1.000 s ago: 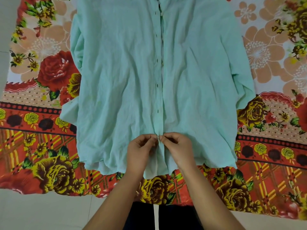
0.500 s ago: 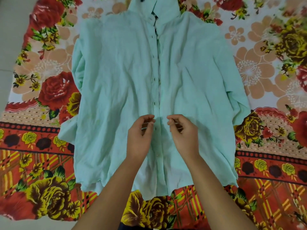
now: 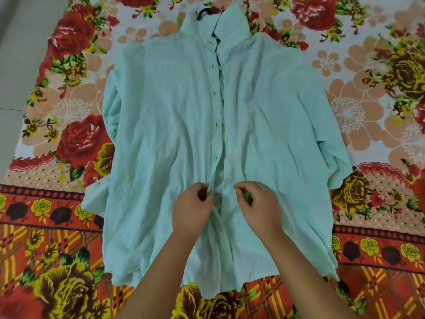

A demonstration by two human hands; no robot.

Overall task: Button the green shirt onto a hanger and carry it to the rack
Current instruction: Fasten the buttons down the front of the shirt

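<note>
The pale green shirt point(image 3: 165, 125) lies flat, front up, on a floral bedsheet, collar at the top. A black hanger hook point(image 3: 203, 12) pokes out of the collar; the rest of the hanger is hidden inside the shirt. The front placket runs down the middle and stands slightly apart in its lower part. My left hand point(image 3: 192, 209) pinches the left front edge low on the placket. My right hand point(image 3: 258, 206) pinches the right front edge just across the gap, a short way from the left hand.
The red, orange and yellow floral bedsheet point(image 3: 57, 203) spreads under the shirt on all sides. Pale floor point(image 3: 16, 65) shows along the left edge. The shirt's sleeves lie folded along both sides.
My hands have moved from the bottom button up the placket and parted, each now holding one front edge. The view has shifted so the collar and hanger hook show.
</note>
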